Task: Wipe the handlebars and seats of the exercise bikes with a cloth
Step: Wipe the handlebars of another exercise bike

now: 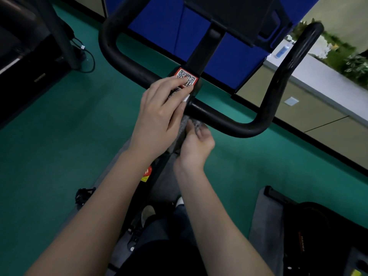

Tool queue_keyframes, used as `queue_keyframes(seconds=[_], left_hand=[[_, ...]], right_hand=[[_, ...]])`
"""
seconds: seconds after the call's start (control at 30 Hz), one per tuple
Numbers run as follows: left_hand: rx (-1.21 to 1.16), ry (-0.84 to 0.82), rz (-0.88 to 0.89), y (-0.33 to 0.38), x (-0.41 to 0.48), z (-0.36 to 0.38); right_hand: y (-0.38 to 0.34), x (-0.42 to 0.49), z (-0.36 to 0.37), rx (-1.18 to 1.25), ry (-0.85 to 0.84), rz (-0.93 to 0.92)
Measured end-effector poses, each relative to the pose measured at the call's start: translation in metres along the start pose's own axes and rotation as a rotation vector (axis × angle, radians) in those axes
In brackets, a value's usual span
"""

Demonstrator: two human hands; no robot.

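Head view: left hand [159,110] lies flat with fingers extended over the centre clamp of the black padded U-shaped handlebar [239,126], fingertips covering part of the red-bordered QR-code sticker [190,77]. Right hand [196,145] sits just below the bar beside the stem, fingers curled round a bunched grey cloth [186,121]. The cloth seems pressed against the bar's underside, but it is blurred there.

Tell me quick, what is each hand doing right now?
Left hand: open, laid flat over the sticker at the middle of the handlebar.
Right hand: closed on the grey cloth just below the bar.
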State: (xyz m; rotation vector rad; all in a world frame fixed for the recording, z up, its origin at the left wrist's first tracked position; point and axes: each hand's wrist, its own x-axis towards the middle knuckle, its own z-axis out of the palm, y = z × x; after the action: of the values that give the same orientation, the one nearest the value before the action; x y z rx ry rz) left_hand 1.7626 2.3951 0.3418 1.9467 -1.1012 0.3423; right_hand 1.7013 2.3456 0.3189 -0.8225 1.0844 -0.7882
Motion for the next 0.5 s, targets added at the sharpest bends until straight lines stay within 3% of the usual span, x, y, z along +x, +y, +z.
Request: queue_keyframes(seconds=[0.13,0.33,0.5], left_hand=[[-0.001,-0.012,0.009,0.0,-0.001,-0.001],[0.018,0.007,0.006,0.001,-0.002,0.002],[0.026,0.013,0.026,0.0,-0.002,0.003]], right_hand=[[-0.009,0.007,-0.001,0.12,0.072,0.014],[-0.017,0.003,-0.001,0.148,0.001,0.054],[-0.03,0.006,-0.024,0.212,0.049,0.021]])
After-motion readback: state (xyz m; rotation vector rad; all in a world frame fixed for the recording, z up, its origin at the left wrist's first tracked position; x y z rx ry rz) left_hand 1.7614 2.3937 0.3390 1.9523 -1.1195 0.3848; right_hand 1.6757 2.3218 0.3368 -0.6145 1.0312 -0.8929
